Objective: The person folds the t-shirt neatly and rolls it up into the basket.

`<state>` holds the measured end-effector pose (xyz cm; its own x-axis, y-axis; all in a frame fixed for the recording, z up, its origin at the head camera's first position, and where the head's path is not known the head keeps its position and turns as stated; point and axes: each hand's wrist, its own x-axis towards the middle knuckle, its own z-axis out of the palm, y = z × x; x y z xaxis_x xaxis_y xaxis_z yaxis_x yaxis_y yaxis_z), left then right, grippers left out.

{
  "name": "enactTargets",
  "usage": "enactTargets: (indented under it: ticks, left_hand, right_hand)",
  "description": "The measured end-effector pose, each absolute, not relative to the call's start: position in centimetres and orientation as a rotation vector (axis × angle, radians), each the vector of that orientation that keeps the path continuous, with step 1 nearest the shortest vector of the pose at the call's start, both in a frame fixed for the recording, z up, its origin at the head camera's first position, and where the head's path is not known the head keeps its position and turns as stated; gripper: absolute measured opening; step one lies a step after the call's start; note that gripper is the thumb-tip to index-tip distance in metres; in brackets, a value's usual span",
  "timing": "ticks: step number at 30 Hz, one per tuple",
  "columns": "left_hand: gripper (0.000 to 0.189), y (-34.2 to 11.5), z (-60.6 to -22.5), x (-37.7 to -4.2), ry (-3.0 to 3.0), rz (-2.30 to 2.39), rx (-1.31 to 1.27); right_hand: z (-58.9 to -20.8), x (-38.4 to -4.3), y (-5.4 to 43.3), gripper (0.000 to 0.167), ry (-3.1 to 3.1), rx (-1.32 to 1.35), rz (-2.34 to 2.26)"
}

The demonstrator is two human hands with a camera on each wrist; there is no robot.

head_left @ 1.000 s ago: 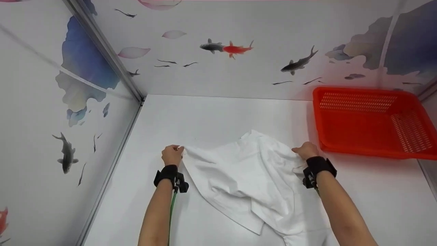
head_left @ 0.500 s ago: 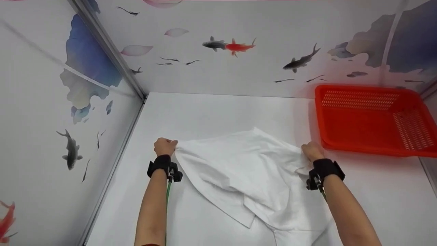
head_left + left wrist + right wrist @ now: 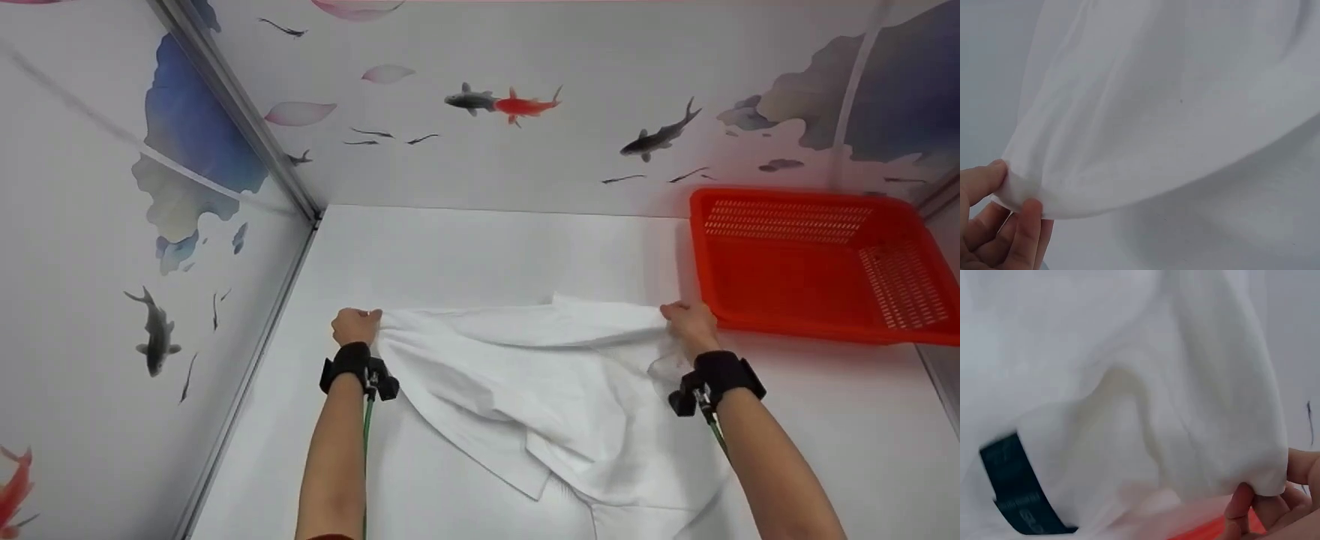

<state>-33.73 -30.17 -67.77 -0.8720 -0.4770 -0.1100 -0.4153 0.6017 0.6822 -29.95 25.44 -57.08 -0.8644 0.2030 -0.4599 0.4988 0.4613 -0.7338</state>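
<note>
A white shirt (image 3: 525,375) lies crumpled across the table, its upper edge stretched between both hands. My left hand (image 3: 356,327) pinches its left corner; in the left wrist view thumb and fingers (image 3: 1028,225) grip the hem, and the cloth hangs in soft folds. At the opposite corner my right hand (image 3: 691,326) pinches the fabric between thumb and fingertips. The right wrist view has a dark green label (image 3: 1024,486) on the inside of the shirt, beside a curved fold. Part of the shirt's lower end runs past the bottom of the head view.
A red plastic basket (image 3: 817,326) with slotted sides stands at the back right, close beyond the right hand. White walls (image 3: 570,172) with painted fish border the white table (image 3: 465,259) at the back and left. A green cable (image 3: 367,431) runs along the left forearm.
The hands have moved farther apart, pulling the shirt's upper edge from a peaked, slack line to a nearly straight one. The right hand has shifted its hold to the top edge.
</note>
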Motion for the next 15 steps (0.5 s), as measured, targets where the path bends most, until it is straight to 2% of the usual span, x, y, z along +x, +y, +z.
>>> enactTargets:
  ticks: [3, 5, 7, 9, 13, 15]
  left_hand:
    - [0.034, -28.0, -62.1, -32.1, -2.744, -1.175, 0.85]
    - [0.034, -26.6, -58.0, -30.3, -2.767, -1.214, 0.887]
    - [0.034, -26.0, -55.7, -28.7, -2.786, -1.186, 0.875]
    - [0.034, -26.0, -55.1, -27.5, -2.821, -1.17, 0.86]
    - [0.036, -26.7, -56.0, -26.5, -2.913, -1.148, 0.89]
    - [0.036, -26.8, -56.4, -26.2, -2.949, -1.128, 0.896]
  right_hand:
    - [-55.2, -30.1, 24.4, 0.046, 2.449, 0.687, -1.533]
    - [-54.4, -29.9, 24.1, 0.045, 2.502, 0.672, -1.556]
    - [-54.2, -29.5, 24.0, 0.043, 2.546, 0.608, -1.504]
    - [-54.4, -28.9, 24.2, 0.039, 2.541, 0.537, -1.423]
    - [-55.8, -27.6, 24.7, 0.048, 2.491, 0.435, -1.224]
    - [-56.3, -27.2, 24.9, 0.058, 2.454, 0.401, -1.14]
